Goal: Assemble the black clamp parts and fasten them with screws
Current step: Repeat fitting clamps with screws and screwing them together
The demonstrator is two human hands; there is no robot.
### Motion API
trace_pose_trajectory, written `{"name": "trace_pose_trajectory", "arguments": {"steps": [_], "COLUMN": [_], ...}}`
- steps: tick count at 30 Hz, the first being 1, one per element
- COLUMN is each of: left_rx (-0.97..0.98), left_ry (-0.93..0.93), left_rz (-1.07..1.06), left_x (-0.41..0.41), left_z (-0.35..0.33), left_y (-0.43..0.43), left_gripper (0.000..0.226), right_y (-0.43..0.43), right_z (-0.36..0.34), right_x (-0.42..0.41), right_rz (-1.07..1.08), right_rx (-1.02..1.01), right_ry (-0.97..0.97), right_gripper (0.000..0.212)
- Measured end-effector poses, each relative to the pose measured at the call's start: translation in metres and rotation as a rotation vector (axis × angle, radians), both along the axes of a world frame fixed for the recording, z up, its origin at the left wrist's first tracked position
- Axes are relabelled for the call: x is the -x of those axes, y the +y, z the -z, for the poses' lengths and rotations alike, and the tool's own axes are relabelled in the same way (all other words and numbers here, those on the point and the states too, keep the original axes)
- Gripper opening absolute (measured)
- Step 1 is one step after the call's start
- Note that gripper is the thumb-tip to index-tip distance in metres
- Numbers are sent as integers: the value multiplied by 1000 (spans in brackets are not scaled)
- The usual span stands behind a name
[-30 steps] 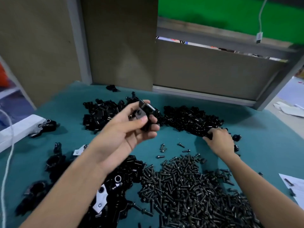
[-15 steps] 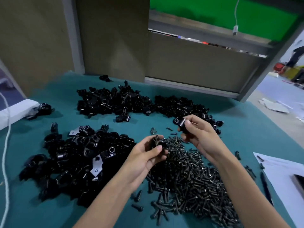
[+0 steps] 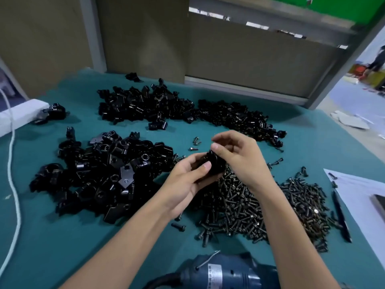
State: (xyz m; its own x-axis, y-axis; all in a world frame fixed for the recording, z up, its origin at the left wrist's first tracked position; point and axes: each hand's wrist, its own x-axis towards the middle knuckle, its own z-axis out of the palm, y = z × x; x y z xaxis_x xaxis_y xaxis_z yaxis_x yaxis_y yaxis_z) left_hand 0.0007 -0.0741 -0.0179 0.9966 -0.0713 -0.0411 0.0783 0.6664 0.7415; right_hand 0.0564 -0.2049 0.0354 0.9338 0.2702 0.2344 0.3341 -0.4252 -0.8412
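Over screws (image 3: 239,202), fingers (image 3: 205,166) round clamp (image 3: 217,163)

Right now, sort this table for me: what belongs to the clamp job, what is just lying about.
Job: held clamp parts, gripped by left hand and right hand; far clamp-part pile; near bracket pile; screw pile; blue power tool, probably.
Lying about: pen; paper sheet; white cord; white block.

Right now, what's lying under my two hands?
The pile of black screws on the teal table spreads under the left hand and right hand, which hold black clamp parts. The screws directly beneath are covered.
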Motion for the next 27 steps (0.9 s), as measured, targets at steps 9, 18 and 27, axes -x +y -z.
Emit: {"name": "trace_pose_trajectory", "arguments": {"steps": [9,18,27], "left_rx": [-6,10,-66], "left_ry": [-17,52,13], "left_rz": [-90,-327,-272], "left_x": [-2,-8,-6], "left_z": [0,-2,-4], "left_y": [-4,6,8], "left_gripper": [25,21,24], "right_y": [14,13,13], "right_z": [15,17,15], "right_x": [11,18,17], "right_rz": [123,-56,57], "right_rx": [177,425,172], "right_ry": [-272,-241,-277], "right_gripper": [14,56,38]}}
